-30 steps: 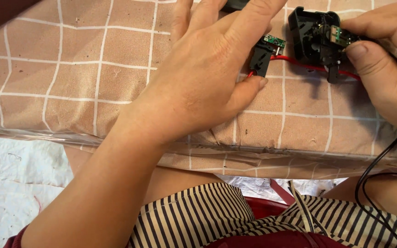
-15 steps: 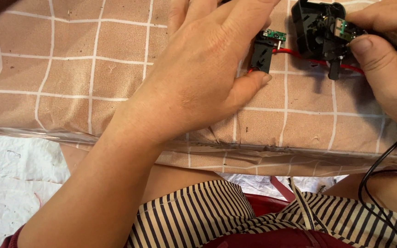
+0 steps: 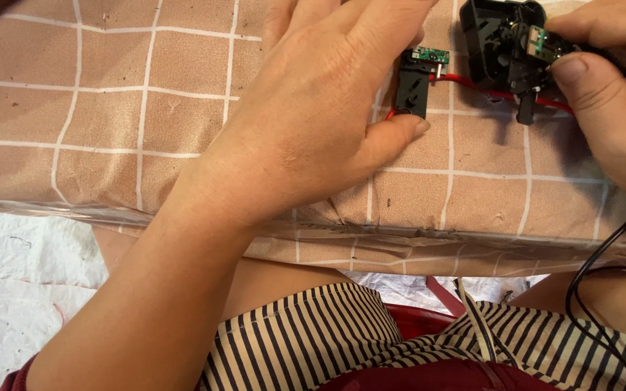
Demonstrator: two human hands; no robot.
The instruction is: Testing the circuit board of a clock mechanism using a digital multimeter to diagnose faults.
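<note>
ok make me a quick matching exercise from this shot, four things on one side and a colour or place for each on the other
Things
1. small circuit board
2. wire between the two black parts
3. cable at the table edge
4. tablecloth

Descriptions
A. red
B. pinkish with white grid lines
C. green
D. black, hanging off the right side

Pairs: 1-C, 2-A, 3-D, 4-B

- Tablecloth (image 3: 110, 123): dusty pink, crossed by thin white lines into a grid.
- Small plastic part (image 3: 410, 90): black, with a little green circuit board (image 3: 430, 55) at its top.
- Wire (image 3: 472, 85): bright red.
- Larger housing (image 3: 498, 43): black.
- Cable (image 3: 603, 253): black.
- Clothing (image 3: 313, 340): beige with dark stripes, over dark red.
</note>
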